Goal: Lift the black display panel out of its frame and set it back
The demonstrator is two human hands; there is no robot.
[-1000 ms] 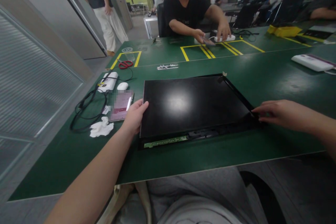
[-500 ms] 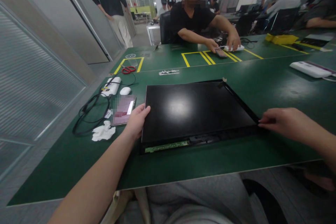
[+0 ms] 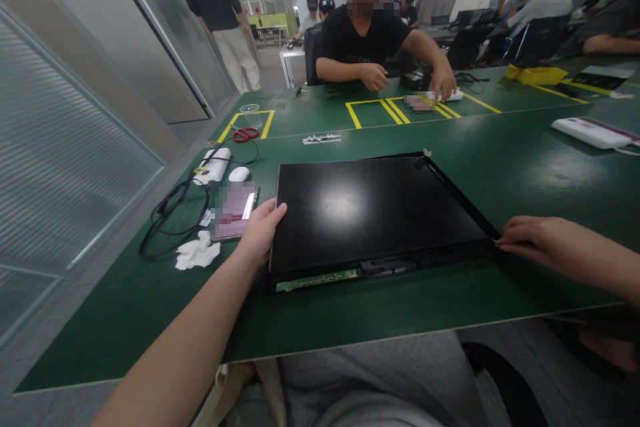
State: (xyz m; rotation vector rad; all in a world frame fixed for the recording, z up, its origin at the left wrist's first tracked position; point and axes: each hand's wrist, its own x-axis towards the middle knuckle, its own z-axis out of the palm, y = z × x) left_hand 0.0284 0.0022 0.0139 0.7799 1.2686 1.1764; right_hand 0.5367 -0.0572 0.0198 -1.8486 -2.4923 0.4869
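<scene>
A black LCD screen panel (image 3: 370, 213) lies on the green table in front of me, with a black frame (image 3: 455, 197) showing along its right and far edges. A green circuit board strip (image 3: 317, 279) is exposed at the near left edge. My left hand (image 3: 263, 230) grips the panel's left edge, thumb on top and fingers underneath. At the near right corner, my right hand (image 3: 533, 237) pinches the edge of the frame; its fingertips partly hide what they hold.
To the left lie a phone (image 3: 235, 210), a crumpled tissue (image 3: 198, 251), black cables (image 3: 173, 207), a white power bank (image 3: 213, 165), a white earbud case (image 3: 239, 174) and red-handled scissors (image 3: 245, 135). Beyond stands a clear cup (image 3: 251, 115). Another person (image 3: 370, 47) sits opposite.
My right hand has shifted slightly right and down at the corner; my left hand keeps its place. The person opposite has put down a phone and drawn one hand back.
</scene>
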